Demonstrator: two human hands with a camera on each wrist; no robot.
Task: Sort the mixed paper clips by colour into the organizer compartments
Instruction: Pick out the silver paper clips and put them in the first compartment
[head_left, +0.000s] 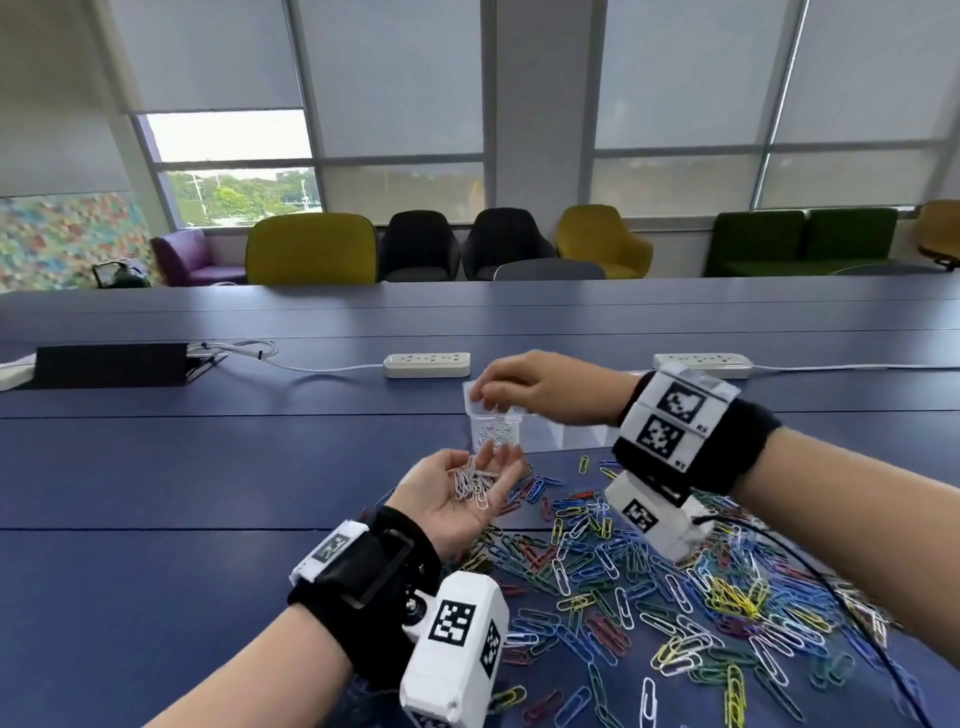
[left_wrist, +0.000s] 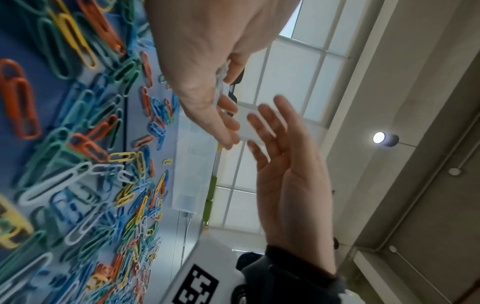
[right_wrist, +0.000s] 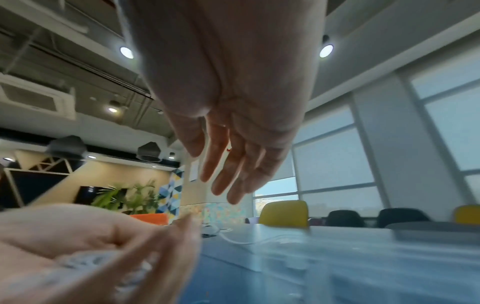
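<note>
White clips over the organizer

Left hand cups white paper clips just before the clear organizer, fingers loosely spread; right hand hovers above it, fingers relaxed, holding nothing; mixed clips cover the counter nearer than the organizer.

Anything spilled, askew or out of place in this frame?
Nothing odd. The mixed clips lie loose on the table as unsorted stock; white clips rest in the left hand, right hand over the organizer.
</note>
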